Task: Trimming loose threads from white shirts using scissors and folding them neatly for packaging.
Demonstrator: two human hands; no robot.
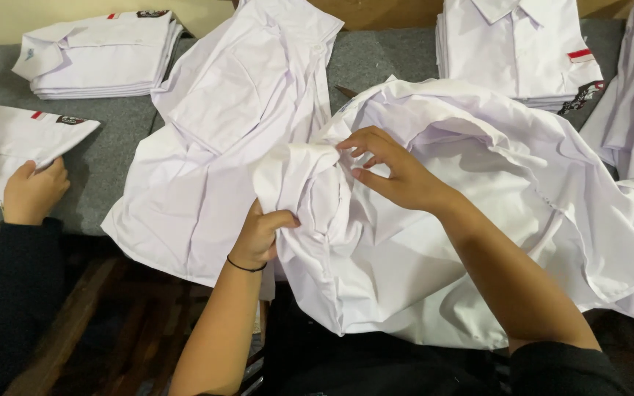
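Both hands grip a crumpled white shirt (434, 242) at the desk (376, 59) edge: the left hand (258, 238) clenches a bunched fold, the right hand (394, 172) pinches cloth beside it. The step looks like straightening the shirt; spreading it flat likely follows. A co-worker's hand (32, 192) presses a folded shirt (16, 143) nearby.

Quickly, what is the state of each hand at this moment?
Left hand: closed, gripping the crumpled white shirt.
Right hand: fingers bent, pinching a fold of the same shirt.
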